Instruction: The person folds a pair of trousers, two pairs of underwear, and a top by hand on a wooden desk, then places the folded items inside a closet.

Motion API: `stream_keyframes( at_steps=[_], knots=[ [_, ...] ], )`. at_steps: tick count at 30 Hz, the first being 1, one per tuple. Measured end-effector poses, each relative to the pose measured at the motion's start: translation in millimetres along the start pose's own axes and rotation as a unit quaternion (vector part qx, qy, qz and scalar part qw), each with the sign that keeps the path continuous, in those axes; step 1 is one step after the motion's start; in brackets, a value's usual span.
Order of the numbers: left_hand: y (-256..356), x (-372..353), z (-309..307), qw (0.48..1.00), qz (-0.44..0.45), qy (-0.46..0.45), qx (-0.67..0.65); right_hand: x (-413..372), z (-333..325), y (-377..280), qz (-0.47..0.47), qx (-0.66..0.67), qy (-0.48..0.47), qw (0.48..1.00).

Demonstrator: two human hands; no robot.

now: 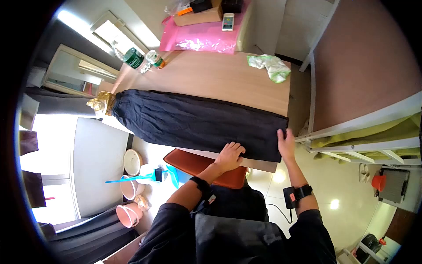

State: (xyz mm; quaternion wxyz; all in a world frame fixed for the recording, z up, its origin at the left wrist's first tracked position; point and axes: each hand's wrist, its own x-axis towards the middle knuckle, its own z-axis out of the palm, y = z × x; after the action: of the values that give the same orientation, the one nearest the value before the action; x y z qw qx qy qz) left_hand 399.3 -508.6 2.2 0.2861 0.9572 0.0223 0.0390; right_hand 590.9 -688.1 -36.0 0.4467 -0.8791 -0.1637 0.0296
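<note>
A long black garment [193, 121] lies stretched out across a light wooden table [211, 72], its gathered waist end at the left and its straight hem at the right. My left hand [230, 156] rests on the garment's near edge, fingers curled with a gap between thumb and fingers; nothing shows in it. At the hem's right end is my right hand [286, 143], thumb and fingers apart, beside the fabric edge. A gold crinkled wrapper [102, 104] touches the waist end.
A bottle [133, 58] and a small container [155, 59] stand at the back left. Farther back are pink plastic [200, 37] and a white cloth [271, 67]. A brown stool [206, 168] stands below the table's near edge; buckets [129, 214] are at lower left.
</note>
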Motion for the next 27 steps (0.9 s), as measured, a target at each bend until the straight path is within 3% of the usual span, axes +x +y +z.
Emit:
stream_keyframes(
  at_steps=[1,3,6,8,13,15,17,19,21,23,25,27],
  knots=[
    [0,1,-2,1.0,-0.005,0.002,0.006,8,-18,-30,-0.021,-0.04,0.001,0.999],
    [1,4,-5,0.999,-0.009,-0.002,-0.031,10,-30,-67,-0.003,0.012,0.025,1.0],
    [-4,0,3,1.0,-0.009,0.001,-0.022,7,-14,-19,-0.015,-0.04,0.054,0.998],
    [-4,-1,6,1.0,-0.008,0.016,-0.026,6,-8,24,0.01,-0.055,0.005,0.998],
    [-5,0,8,1.0,-0.007,0.011,-0.015,10,-19,-37,-0.003,-0.028,0.025,0.999],
    [-2,0,12,1.0,0.008,0.022,-0.014,1,-17,-85,-0.208,-0.149,0.072,0.964],
    [-1,3,11,0.999,0.014,0.018,-0.032,-13,0,-110,-0.267,-0.176,-0.047,0.946],
    [-4,2,9,0.989,0.091,-0.01,-0.115,-15,22,-98,-0.283,-0.253,-0.068,0.922],
    [-5,-1,-25,0.987,0.097,-0.052,-0.113,-8,42,-47,-0.254,-0.278,-0.099,0.921],
    [-28,-5,-53,0.985,0.033,0.002,-0.167,-1,34,-49,-0.263,-0.265,-0.107,0.921],
    [-64,-14,-82,0.991,-0.056,0.105,-0.055,19,26,-51,-0.257,-0.186,-0.067,0.946],
    [-105,-12,-118,0.984,-0.1,0.147,0.008,41,8,-65,-0.257,-0.231,-0.027,0.938]
  ],
)
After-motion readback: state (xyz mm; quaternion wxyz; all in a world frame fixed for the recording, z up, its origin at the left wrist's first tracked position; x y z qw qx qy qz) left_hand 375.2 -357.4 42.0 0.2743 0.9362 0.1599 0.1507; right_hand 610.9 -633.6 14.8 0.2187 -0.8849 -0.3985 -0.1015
